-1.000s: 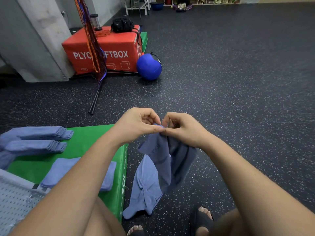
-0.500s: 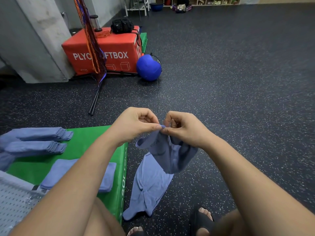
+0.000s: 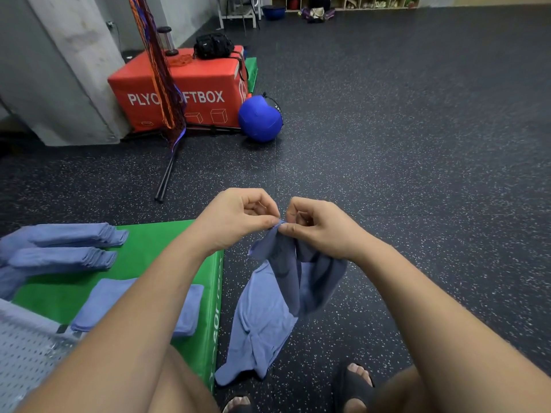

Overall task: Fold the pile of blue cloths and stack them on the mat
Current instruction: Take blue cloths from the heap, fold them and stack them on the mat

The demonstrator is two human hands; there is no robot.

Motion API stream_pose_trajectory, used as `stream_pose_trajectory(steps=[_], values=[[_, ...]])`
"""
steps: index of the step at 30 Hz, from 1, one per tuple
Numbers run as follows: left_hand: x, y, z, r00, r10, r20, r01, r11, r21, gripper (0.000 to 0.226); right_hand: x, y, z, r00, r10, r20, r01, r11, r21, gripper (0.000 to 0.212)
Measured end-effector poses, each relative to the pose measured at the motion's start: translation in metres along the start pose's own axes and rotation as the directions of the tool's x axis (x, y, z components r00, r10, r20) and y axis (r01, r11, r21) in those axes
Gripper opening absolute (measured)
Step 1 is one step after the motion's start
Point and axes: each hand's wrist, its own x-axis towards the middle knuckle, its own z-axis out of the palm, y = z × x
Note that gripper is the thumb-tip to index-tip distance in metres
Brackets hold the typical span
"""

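Hands meet at the centre of the frame, both pinching one top edge of a cloth, and the rest of the scene reads as a folding station laid out from the left.

At the left edge, two folded stacks (image 3: 68, 242) of blue cloths lie side by side on the green mat (image 3: 149, 251), probably kept far from the body so the near part of the mat stays free for folding. Nearer, at lower left of centre, a single folded cloth (image 3: 190, 305) lies flat on the mat, partly hidden under the left forearm; I judge it either the start of a new stack or a piece waiting to join one.

That forearm reaches up and rightwards over the mat's right edge. The left hand (image 3: 235, 217) is curled, thumb and forefinger nipping the cloth's edge. The blue cloth (image 3: 286, 287) hangs bunched from that point, just beside the mat, its lower end resting on the dark speckled floor (image 3: 417, 174). It is held high, likely so its weight pulls it straight and a corner can be found.

The right hand (image 3: 322, 228), coming in from lower right, pinches the same edge, fingertips almost touching the left's, other fingers curled.
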Motion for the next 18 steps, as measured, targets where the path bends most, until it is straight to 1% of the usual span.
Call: stream_pose_trajectory(steps=[4, 13, 16, 18], values=[[-0.0006, 0.0006, 0.0012, 1.000, 0.003, 0.009, -0.003, 1.000, 0.007, 0.008, 0.0005, 0.0003, 0.0017, 1.000, 0.010, -0.003, -0.010, 1.000, 0.002, 0.028], [0.0000, -0.0007, 0.0023, 1.000, -0.015, -0.005, 0.015, 1.000, -0.012, 0.008, 0.0022, 0.0042, 0.0048, 1.000, 0.009, -0.030, -0.008, 1.000, 0.025, 0.028], [0.0001, -0.0013, 0.0049, 1.000, -0.019, -0.006, 0.019, 1.000, 0.000, 0.014, 0.0018, 0.0049, 0.0068, 0.998, 0.012, -0.063, -0.010, 1.000, 0.027, 0.029], [0.0023, -0.0043, 0.0066, 0.999, -0.014, -0.035, 0.015, 1.000, 0.025, 0.016, 0.0019, 0.0052, 0.0077, 0.996, 0.024, -0.085, -0.023, 1.000, 0.014, 0.030]])
